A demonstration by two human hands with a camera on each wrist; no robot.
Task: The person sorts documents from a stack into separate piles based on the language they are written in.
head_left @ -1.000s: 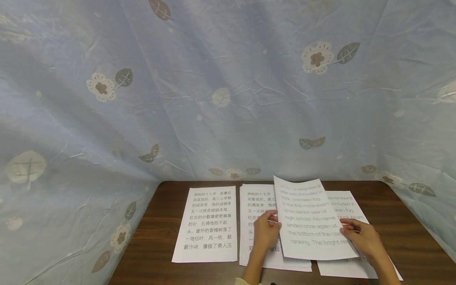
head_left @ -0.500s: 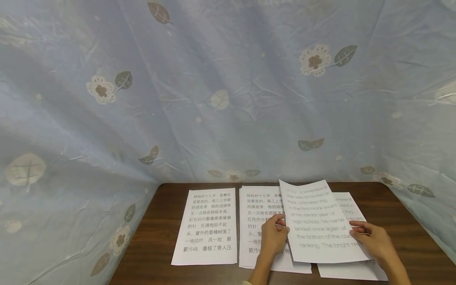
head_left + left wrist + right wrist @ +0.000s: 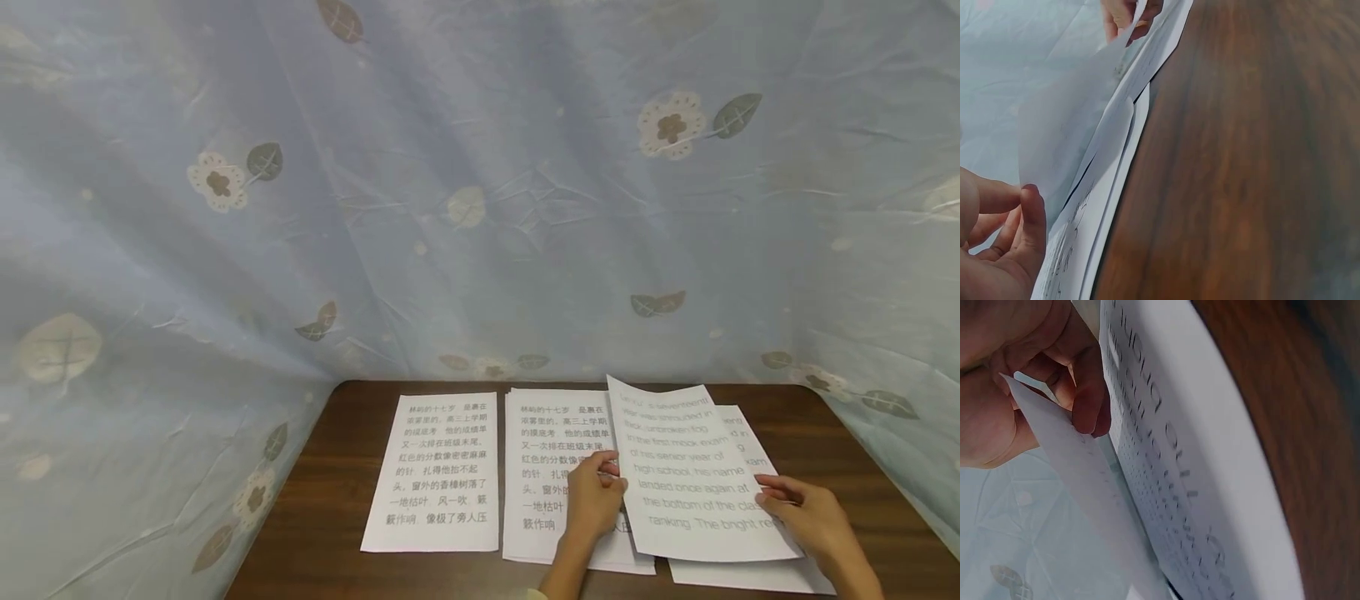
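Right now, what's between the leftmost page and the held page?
Head view: a thin strip of table, then the Chinese-text stack, left hand over it.

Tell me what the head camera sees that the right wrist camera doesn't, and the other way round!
Only the head view: the left hand and the page on the far left.
Only the right wrist view: some lines of print on the page underneath, which the raised sheet covers in the head view.
Both: the right hand pinching the raised sheet, part of the page underneath, the brown table and the leaf-patterned cloth.
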